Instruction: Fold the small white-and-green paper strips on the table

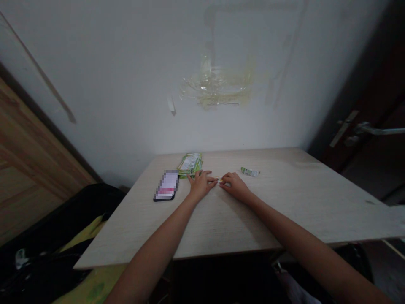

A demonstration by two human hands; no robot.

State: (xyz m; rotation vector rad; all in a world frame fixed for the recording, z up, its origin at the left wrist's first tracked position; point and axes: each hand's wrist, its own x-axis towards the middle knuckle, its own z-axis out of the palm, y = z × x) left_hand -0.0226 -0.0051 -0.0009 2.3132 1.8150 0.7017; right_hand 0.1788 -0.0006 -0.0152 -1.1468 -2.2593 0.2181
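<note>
A small, thin white-and-yellow piece (220, 179) lies between my hands just above the tabletop; it is too small to make out its kind. My left hand (200, 184) pinches its left end between thumb and forefinger, with the other fingers spread toward the stack. My right hand (236, 185) has its fingertips closed on the right end. Just behind the left fingers is a stack of green-and-white packets (190, 164). Beyond my right hand lies a single crumpled green-and-white wrapper (250, 172).
A phone (167, 185) with a blurred screen lies left of my left hand. The pale wooden table (284, 177) meets a white wall with tape remnants (221, 90). At the right is a dark door with a metal handle (379, 130). Dark and yellow cloth hangs low at left.
</note>
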